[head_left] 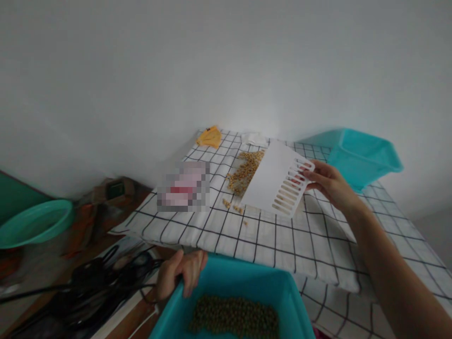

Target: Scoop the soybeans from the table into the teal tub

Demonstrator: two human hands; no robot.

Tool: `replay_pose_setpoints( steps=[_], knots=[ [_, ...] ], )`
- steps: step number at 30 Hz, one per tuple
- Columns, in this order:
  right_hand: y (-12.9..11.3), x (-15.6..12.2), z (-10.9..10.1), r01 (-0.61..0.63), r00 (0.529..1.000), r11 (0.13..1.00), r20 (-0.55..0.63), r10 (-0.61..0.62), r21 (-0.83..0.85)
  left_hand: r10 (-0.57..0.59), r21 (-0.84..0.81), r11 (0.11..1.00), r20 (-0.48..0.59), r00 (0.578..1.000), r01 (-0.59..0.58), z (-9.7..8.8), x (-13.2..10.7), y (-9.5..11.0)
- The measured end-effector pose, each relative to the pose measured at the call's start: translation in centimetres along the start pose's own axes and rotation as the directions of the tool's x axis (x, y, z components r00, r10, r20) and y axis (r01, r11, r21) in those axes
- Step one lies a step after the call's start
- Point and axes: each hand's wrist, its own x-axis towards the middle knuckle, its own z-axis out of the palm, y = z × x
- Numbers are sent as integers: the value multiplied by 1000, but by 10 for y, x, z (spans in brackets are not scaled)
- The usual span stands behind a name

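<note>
My right hand [326, 183] pinches the slotted edge of a flat white plastic board [270, 176], which is tilted over the tablecloth. The board's far edge meets a heap of yellow-tan grains [245, 172], perhaps soybeans or corn kernels, and partly hides it. A few loose grains [233, 206] lie nearer the front. Below the table edge, my left hand [183, 270] is closed over the left rim of a teal plastic bin [247, 268]. Darker greenish-brown grains [235, 315] cover the bottom of this bin.
On the checked tablecloth [219, 233] are a yellow cloth [210, 137], a crumpled white tissue [254, 138], a blurred-out pinkish item [183, 186] and a second teal bin [363, 157]. A green basin [38, 221], a cardboard box [113, 190] and dark cables [102, 282] lie at left.
</note>
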Motion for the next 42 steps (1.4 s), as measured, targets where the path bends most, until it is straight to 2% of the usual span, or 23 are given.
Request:
replay_pose_setpoints(
  steps=[2, 8, 15, 17, 22, 25, 28, 31, 38, 42],
  knots=[
    [2, 1, 2, -14, 1000, 1000, 5, 14, -1, 9, 13, 1000, 26, 1000, -9, -6, 2, 1],
    [5, 1, 4, -48, 998, 999, 28, 48, -16, 111, -76, 990, -65, 992, -116, -3, 6, -8],
    [6, -1, 3, -57, 996, 998, 66, 59, -41, 125, -87, 988, -51, 991, -129, -4, 5, -15],
    [6, -1, 4, -55, 996, 998, 70, 58, -40, 109, -74, 991, -44, 993, -113, -5, 5, -11],
    [6, 0, 3, -35, 999, 999, 32, 37, -38, -34, 4, 999, -47, 998, 35, -13, 0, -5],
    [5, 0, 4, -38, 998, 998, 50, 41, -53, -83, 33, 996, -55, 995, 85, -16, -3, -6],
    [4, -1, 5, -44, 996, 998, 75, 48, -53, -67, 10, 998, -63, 996, 68, -16, -4, -9],
    [3, -1, 4, -35, 998, 999, 47, 36, -30, -50, -29, 998, -73, 996, 48, -14, -3, -11],
    [5, -1, 3, -41, 998, 998, 44, 43, -41, -39, -17, 999, 2, 999, 39, -16, 0, -14],
    [6, -2, 4, -45, 997, 997, 65, 49, -61, -29, 3, 1000, -64, 998, 30, -11, 5, -13]
  ],
)
